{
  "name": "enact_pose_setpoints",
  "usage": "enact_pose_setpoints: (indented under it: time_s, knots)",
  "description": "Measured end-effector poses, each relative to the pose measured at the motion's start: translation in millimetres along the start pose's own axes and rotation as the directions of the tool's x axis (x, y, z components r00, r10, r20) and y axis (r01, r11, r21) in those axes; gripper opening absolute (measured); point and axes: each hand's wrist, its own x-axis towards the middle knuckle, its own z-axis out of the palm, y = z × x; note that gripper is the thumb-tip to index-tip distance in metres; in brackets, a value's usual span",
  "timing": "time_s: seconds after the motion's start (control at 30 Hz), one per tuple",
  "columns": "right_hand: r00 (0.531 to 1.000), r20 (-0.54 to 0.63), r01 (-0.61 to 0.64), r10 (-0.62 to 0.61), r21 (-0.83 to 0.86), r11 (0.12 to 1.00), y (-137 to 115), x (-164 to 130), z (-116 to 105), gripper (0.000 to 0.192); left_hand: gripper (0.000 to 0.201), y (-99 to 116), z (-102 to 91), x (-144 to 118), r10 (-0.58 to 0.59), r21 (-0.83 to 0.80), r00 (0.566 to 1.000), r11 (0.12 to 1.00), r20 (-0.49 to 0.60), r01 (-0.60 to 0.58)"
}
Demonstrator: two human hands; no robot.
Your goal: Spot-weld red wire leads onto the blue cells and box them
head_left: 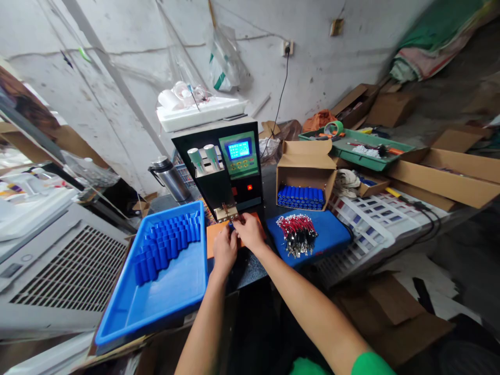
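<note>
Rough whitewashed walls and heaps of cardboard close in a cluttered workshop, where a dark table (250, 268) carries a black spot-welding machine (224, 166) with a lit blue screen. Both hands meet just below the machine's welding tips, over an orange pad (213, 237). The left hand (224, 250) and the right hand (249, 232) are curled together with fingertips touching, pinching a small blue battery cell (231, 226) that is mostly hidden between them; each grip is closed on it, right at the foot of the machine. Left of the hands sits a blue tray (172, 291) holding rows of upright blue cells. Right of them a blue pad (332, 234) bears a bundle of red wired leads (297, 233), and behind it an open cardboard box (304, 174) holds more blue cells laid flat.
</note>
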Motion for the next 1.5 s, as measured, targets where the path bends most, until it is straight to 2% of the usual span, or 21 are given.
enact_pose_setpoints:
  time_s: [0.3,0.67,0.87,1.03,1.13,1.2,1.27,1.33,1.4,1.5]
  knots:
    - [1.0,-0.001,0.02,-0.02,-0.025,0.999,0.9,1.0,-2.5,0.009,0.025,-6.4,4.6,1.4,0.008,-0.029,1.0,1.0,0.011,-0.007]
    - [0.997,0.083,-0.014,0.01,0.049,0.999,7.6,-5.3,-8.8,0.012,0.022,4.1,-1.5,-2.3,-0.004,-0.067,1.0,0.998,-0.022,0.003]
    - [0.988,0.07,0.145,-0.139,-0.091,0.985,1.9,-24.6,-21.8,0.014,0.032,2.1,0.9,-9.5,0.002,-0.11,0.999,0.994,-0.051,-0.008]
    - [0.979,0.052,0.204,-0.197,-0.254,0.946,-9.7,-34.7,-26.0,0.022,0.033,0.3,2.1,-13.2,0.109,-0.088,0.987,0.989,-0.118,-0.12]
    - [0.983,0.008,0.183,-0.186,-0.226,0.957,-8.7,-32.2,-30.2,0.029,0.041,0.3,0.4,-11.9,0.2,-0.054,0.967,0.976,-0.158,-0.211]
    - [0.982,-0.019,0.182,-0.188,-0.156,0.971,-2.6,-23.5,-42.1,0.03,0.046,-1.4,0.4,-7.9,0.246,0.014,0.948,0.969,-0.203,-0.249]
    - [0.972,-0.075,0.21,-0.224,-0.155,0.965,4.7,-11.2,-66.0,0.026,0.042,-3.4,2.0,-2.6,0.317,0.102,0.924,0.948,-0.212,-0.302]
    - [0.938,-0.183,0.252,-0.293,-0.22,0.942,9.9,1.6,-101.6,0.025,0.036,-4.3,4.0,1.6,0.379,0.165,0.902,0.922,-0.206,-0.35]
    - [0.878,-0.273,0.283,-0.392,-0.365,0.887,12.6,13.8,-144.2,0.034,0.033,-4.2,5.4,3.8,0.427,0.209,0.877,0.899,-0.22,-0.385]
    - [0.808,-0.279,0.284,-0.518,-0.586,0.759,16.7,32.4,-205.7,0.038,0.034,-5.0,5.9,5.8,0.483,0.264,0.835,0.868,-0.262,-0.42]
